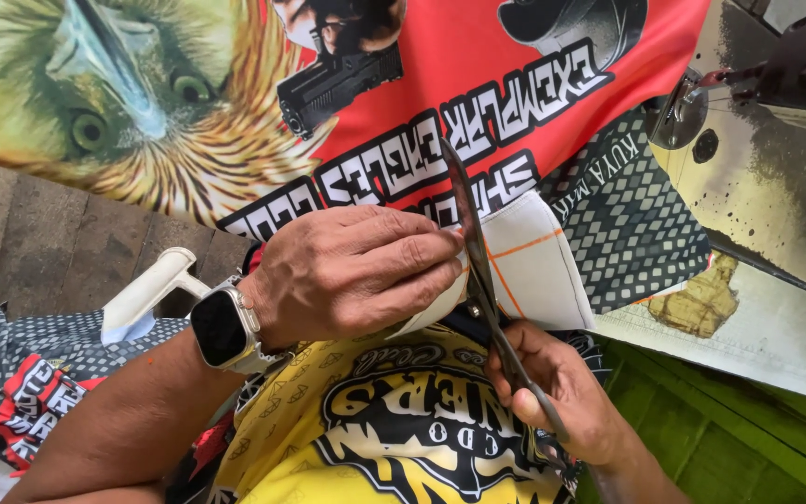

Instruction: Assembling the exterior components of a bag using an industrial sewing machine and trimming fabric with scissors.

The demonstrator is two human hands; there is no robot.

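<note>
left hand [352, 271] pinches the white fabric piece [534, 271] taut over the lap, at the red printed cloth's [478, 84] lower edge. right hand [562, 387], grip closed on scissors [478, 271], blades along the orange line for a straight cut.

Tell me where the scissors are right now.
The scissors sit centre-right in the head view, gripped by the right hand, blades against the white fabric piece that the left hand holds.
</note>
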